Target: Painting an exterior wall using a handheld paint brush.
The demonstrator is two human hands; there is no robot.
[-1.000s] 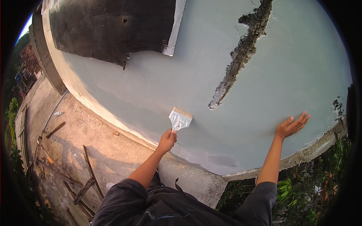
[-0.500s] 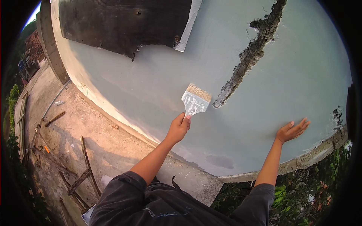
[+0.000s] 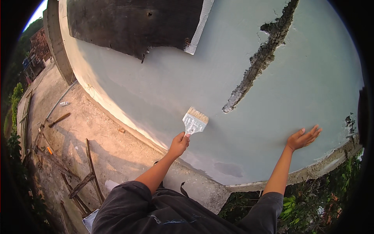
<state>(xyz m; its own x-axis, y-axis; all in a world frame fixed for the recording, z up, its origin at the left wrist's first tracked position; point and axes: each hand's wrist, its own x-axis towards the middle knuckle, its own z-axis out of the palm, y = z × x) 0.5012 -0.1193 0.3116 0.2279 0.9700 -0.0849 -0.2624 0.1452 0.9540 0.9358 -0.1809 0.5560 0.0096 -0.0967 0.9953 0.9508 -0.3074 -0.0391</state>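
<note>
- Pale grey-green paint covers the wall, and the left hand has its grip closed around the handle of a wide flat brush, bristles up and laid against the surface just left of the lower end of a long ragged crack.
- The right hand rests flat on the wall with its fingers spread, holding nothing, well to the right of the brush.
- A good stroke probably calls for even pressure across the whole bristle edge, and for working paint into the rough lips of the crack rather than skimming over them.
- That bracing palm is best kept on dry paint.
- A darker patch low on the wall may need a second pass.
</note>
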